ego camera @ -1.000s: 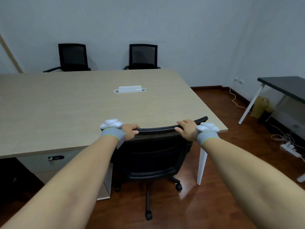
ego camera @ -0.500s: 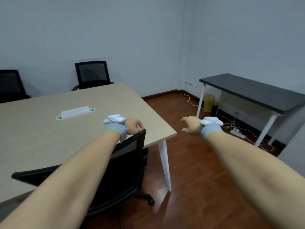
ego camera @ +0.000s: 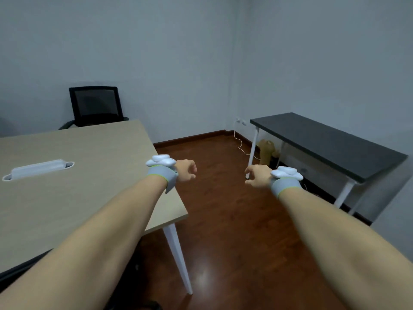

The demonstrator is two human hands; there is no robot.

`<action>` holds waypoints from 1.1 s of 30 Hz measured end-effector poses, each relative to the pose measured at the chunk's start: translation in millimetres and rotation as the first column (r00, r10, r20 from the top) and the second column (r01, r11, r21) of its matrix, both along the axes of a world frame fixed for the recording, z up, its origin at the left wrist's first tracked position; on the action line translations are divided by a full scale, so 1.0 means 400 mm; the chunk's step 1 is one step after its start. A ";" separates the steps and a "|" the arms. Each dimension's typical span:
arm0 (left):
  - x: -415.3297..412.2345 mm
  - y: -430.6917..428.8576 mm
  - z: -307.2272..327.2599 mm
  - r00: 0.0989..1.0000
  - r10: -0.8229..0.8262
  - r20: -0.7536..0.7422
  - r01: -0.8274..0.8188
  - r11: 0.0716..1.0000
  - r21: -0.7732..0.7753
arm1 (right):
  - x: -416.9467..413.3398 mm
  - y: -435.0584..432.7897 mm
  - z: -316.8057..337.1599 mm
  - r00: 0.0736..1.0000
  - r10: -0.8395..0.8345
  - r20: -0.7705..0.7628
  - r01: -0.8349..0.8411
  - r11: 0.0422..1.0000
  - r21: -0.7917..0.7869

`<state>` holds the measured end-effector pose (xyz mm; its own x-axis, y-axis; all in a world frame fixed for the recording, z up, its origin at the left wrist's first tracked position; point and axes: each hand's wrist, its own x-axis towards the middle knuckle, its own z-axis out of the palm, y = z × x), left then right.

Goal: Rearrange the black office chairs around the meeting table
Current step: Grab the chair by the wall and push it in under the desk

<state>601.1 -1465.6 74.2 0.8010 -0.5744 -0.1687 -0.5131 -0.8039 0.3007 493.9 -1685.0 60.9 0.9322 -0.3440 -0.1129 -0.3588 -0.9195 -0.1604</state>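
Note:
The light wood meeting table [ego camera: 93, 153] fills the left of the view, its near right corner by my left forearm. One black mesh-backed office chair [ego camera: 96, 106] stands at the table's far side against the wall. The chair I was holding is mostly hidden under my left arm; only a dark strip of it [ego camera: 20, 268] shows at the table's near edge. My left hand [ego camera: 186, 170] hovers past the table's right edge, fingers loosely curled, holding nothing. My right hand [ego camera: 257, 176] hangs over the floor, fingers apart and empty.
A white cable tray [ego camera: 38, 168] sits in the tabletop. A dark desk on white legs [ego camera: 324, 144] stands along the right wall, with a brown bag [ego camera: 266, 151], a white cable and a wall socket beneath it. Brown wooden floor [ego camera: 219, 209] lies between the two tables.
Both hands have let go of the near chair's backrest, right hand first, then left. The view has swung right, so the table and chair slid left and the dark desk came in.

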 end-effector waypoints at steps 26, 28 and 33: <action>1.006 -0.680 0.024 0.950 0.306 0.064 -0.305 0.952 -0.022 | 1.166 -0.743 0.065 0.961 0.277 0.019 -0.276 0.961 -0.036; 1.072 -0.697 0.022 0.937 0.345 0.060 -0.345 0.939 -0.012 | 1.266 -0.767 0.071 0.946 0.325 0.023 -0.324 0.945 -0.035; 1.263 -0.699 0.027 0.888 0.456 0.060 -0.457 0.890 -0.001 | 1.553 -0.781 0.060 0.906 0.421 0.046 -0.422 0.907 0.017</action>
<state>1106.5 -1745.1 85.1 0.9827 -0.1414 -0.1195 -0.1048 -0.9570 0.2705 1115.0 -1997.3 84.7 0.9936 0.0840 -0.0756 0.0681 -0.9790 -0.1924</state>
